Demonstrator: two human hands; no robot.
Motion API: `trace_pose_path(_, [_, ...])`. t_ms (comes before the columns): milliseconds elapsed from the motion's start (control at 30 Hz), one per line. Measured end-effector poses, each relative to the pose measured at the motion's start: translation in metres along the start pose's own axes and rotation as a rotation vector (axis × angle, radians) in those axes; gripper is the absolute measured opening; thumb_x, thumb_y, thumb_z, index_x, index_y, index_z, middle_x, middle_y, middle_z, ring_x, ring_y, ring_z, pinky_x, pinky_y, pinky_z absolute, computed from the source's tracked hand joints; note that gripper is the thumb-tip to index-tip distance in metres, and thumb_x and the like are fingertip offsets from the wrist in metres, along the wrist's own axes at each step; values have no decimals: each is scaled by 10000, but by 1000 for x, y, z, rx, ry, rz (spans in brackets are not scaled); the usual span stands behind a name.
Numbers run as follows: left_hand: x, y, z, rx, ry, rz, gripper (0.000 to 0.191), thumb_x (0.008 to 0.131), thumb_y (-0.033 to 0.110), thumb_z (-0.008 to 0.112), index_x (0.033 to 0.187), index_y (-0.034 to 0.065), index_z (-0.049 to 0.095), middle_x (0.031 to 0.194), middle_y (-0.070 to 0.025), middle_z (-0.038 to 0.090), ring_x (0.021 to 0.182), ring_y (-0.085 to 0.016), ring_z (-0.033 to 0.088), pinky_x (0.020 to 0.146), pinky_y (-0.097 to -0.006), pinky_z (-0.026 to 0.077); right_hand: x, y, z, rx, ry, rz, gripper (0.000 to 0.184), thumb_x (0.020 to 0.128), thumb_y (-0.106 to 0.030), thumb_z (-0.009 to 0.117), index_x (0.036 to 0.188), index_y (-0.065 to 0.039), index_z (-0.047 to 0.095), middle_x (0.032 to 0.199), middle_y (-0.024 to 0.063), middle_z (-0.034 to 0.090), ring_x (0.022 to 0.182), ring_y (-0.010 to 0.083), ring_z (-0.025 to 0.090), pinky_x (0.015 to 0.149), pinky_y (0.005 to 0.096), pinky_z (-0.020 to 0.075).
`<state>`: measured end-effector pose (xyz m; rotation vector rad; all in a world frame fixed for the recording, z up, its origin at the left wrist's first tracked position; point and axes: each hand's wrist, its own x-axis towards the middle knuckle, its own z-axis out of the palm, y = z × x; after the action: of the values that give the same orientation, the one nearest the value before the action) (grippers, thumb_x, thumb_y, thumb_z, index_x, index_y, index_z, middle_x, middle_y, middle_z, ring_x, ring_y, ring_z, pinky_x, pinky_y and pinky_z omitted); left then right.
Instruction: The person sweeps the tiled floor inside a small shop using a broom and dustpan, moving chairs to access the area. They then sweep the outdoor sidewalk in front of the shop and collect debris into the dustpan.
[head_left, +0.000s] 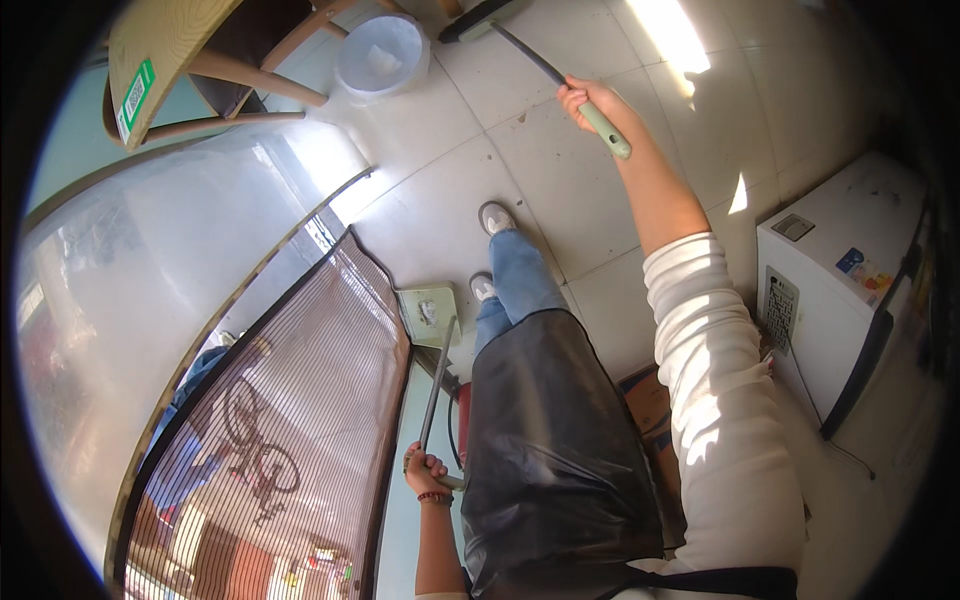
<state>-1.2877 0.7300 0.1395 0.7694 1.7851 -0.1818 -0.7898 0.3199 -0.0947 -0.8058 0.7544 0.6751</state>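
Observation:
My right hand (589, 103) grips the green handle of a broom (529, 54) near its end. The broom stretches away to the top of the view, where its dark bristle head (480, 19) is on the tiled floor, partly cut off by the frame. Down at the left, my left hand (424, 471) is closed around the handle of a long-handled dustpan (439, 386). Its light green pan (429, 313) lies by the striped door curtain, left of my shoes, with a small dark-and-white patch inside.
A lined waste bin (381, 56) stands ahead, beside a wooden chair (255, 79) and table (161, 52). Left hang a striped mesh curtain (285, 420) and a clear plastic one (172, 217). A white chest-type appliance (832, 247) stands right. Small specks dot the floor tiles (577, 172).

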Motion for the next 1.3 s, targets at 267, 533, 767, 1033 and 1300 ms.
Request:
trace_pose_path(267, [5,-21,-29,-65,-12,43,242,751,86,455,991,91,476,560,2,350,411,-87,298,375,-236,296,-193,123,-15,274,243,269,186,879,-223,536,770,-118,427,595,-16,426,429,9,322,317,121,275])
trace_pose_path(533, [11,-29,-28,-110,-46,28,206,756,82,449,957,94,488,555,-3,346,408,-101,302,375,-240,301,-316,220,33,-46,150,305,250,888,-226,506,1137,-249,510,573,10,426,390,44,292,334,187,246])
trace_pose_path(767, [2,-38,-16,-103,-29,25,178,768,86,453,940,114,493,551,31,320,405,-68,275,367,-203,276,-238,239,49,-352,27,435,528,833,-55,506,1333,-119,349,608,58,428,431,67,315,370,213,299])
trace_pose_path(1033, [14,-36,-26,-145,-62,57,206,756,99,481,960,114,508,562,43,332,406,-57,276,358,-188,283,-277,93,-99,-391,135,401,511,868,-77,467,1349,-137,305,633,46,417,449,56,318,365,192,288])
trace_pose_path(1300, [-8,-85,-7,-177,5,134,171,750,150,539,918,134,508,560,48,327,411,-53,272,352,-174,271,-339,-4,-159,-497,-95,614,509,904,-133,454,1367,-244,275,594,5,416,417,43,308,358,199,281])
